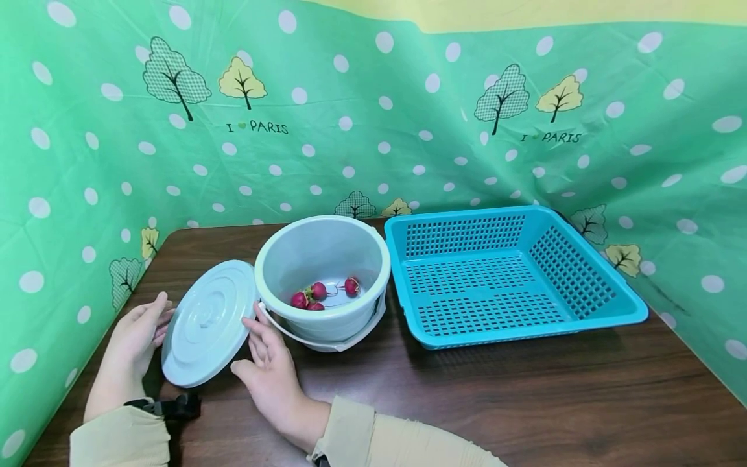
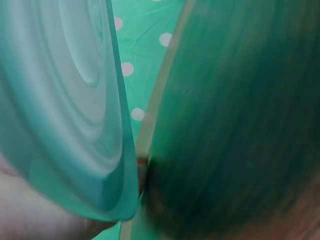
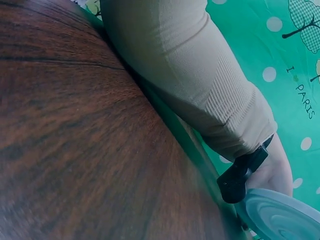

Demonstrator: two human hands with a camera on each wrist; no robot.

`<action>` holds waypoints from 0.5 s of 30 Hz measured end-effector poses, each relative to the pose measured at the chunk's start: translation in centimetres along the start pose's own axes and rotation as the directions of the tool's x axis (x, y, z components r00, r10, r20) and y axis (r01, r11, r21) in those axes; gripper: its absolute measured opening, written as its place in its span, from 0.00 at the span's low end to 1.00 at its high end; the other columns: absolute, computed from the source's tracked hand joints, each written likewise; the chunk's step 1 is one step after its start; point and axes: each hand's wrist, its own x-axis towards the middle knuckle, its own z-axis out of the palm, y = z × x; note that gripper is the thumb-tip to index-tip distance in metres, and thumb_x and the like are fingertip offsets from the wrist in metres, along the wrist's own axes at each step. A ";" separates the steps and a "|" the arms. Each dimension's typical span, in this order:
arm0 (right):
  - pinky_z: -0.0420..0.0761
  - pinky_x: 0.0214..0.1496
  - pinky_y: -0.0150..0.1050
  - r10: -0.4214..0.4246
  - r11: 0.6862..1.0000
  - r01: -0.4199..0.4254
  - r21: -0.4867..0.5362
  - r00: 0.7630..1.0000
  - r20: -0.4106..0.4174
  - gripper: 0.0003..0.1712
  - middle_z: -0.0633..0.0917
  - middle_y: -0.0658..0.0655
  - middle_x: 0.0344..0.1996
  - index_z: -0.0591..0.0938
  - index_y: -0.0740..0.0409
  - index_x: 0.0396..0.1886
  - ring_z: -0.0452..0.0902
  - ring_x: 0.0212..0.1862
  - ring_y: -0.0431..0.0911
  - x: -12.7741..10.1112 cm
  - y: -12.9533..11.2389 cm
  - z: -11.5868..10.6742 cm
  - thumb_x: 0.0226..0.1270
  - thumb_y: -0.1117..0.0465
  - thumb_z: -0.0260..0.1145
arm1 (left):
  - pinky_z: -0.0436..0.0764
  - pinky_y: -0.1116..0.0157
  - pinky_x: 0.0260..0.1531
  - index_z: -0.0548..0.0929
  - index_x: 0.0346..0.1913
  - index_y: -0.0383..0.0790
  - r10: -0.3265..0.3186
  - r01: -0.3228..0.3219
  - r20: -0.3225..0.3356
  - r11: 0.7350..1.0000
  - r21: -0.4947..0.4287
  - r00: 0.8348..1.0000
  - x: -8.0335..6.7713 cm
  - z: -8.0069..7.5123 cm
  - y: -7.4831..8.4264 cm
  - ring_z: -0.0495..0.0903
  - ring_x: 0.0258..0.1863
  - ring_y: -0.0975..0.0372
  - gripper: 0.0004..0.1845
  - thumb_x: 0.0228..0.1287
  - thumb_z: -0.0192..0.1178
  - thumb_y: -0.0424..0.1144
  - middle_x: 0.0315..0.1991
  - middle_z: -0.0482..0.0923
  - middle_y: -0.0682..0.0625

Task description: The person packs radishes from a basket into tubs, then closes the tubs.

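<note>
A light blue-grey round lid (image 1: 207, 324) stands tilted at the left of the table, its face turned up and to the right. My left hand (image 1: 130, 340) holds it at its left edge, with fingertips partly hidden behind the rim. At the lid's opposite edge, the extended fingers of my right hand (image 1: 271, 373) touch the rim, thumb held apart. Close up in the left wrist view, the lid (image 2: 75, 100) slants steeply. Beside the right fingertips is a light grey bucket (image 1: 327, 327), uncovered, handle lowered at its front. Several red radishes (image 1: 318, 290) lie on its bottom.
A blue perforated plastic basket (image 1: 478, 340) stands to the right of the bucket. Dark wood-grained table (image 1: 525, 402) lies beneath everything. Green dotted cloth (image 1: 373, 130) hangs behind and at the sides. A black strap (image 1: 175, 405) is around the left wrist.
</note>
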 end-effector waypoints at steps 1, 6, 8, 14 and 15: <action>0.55 0.77 0.38 -0.006 1.000 0.006 -0.002 1.000 0.007 0.35 0.53 0.57 0.79 0.66 0.70 0.69 0.51 0.78 0.54 0.0 0.0 0.0 0.58 0.79 0.53 | 0.74 0.78 0.37 0.61 0.72 0.35 0.002 -0.002 -0.004 1.000 -0.005 1.000 -0.1 0.1 0.1 0.70 0.44 0.73 0.44 0.67 0.48 0.67 0.57 0.73 0.48; 0.56 0.76 0.34 -0.038 0.999 0.039 -0.019 0.999 0.037 0.34 0.52 0.57 0.79 0.67 0.69 0.69 0.51 0.78 0.54 -0.1 -0.3 -0.2 0.59 0.78 0.54 | 0.73 0.76 0.38 0.67 0.66 0.43 -0.002 0.005 -0.103 1.000 0.025 0.995 -0.5 0.7 0.8 0.70 0.45 0.69 0.36 0.68 0.49 0.66 0.48 0.75 0.57; 0.57 0.76 0.33 -0.032 0.999 0.034 -0.034 0.999 0.039 0.34 0.52 0.56 0.79 0.68 0.68 0.69 0.51 0.78 0.52 -0.1 -0.4 -0.2 0.60 0.78 0.55 | 0.72 0.73 0.43 0.71 0.60 0.48 -0.009 0.013 -0.171 1.000 0.022 0.985 -0.8 0.9 1.1 0.70 0.43 0.70 0.29 0.68 0.50 0.65 0.39 0.73 0.67; 0.57 0.75 0.31 -0.029 0.997 0.033 -0.070 0.998 0.059 0.33 0.51 0.56 0.79 0.69 0.66 0.68 0.52 0.78 0.51 -0.1 -0.8 -0.5 0.60 0.78 0.55 | 0.66 0.60 0.61 0.76 0.50 0.56 -0.034 0.027 -0.305 0.999 -0.028 0.952 -1.5 1.1 2.1 0.68 0.45 0.70 0.19 0.69 0.51 0.64 0.39 0.71 0.68; 0.57 0.75 0.31 -0.033 0.997 0.038 -0.072 0.997 0.071 0.33 0.51 0.55 0.79 0.69 0.66 0.68 0.51 0.78 0.50 -0.1 -1.0 -0.5 0.60 0.77 0.56 | 0.66 0.58 0.62 0.76 0.49 0.57 -0.032 0.028 -0.321 0.999 -0.018 0.946 -1.5 1.1 2.2 0.69 0.48 0.68 0.18 0.69 0.51 0.64 0.40 0.71 0.67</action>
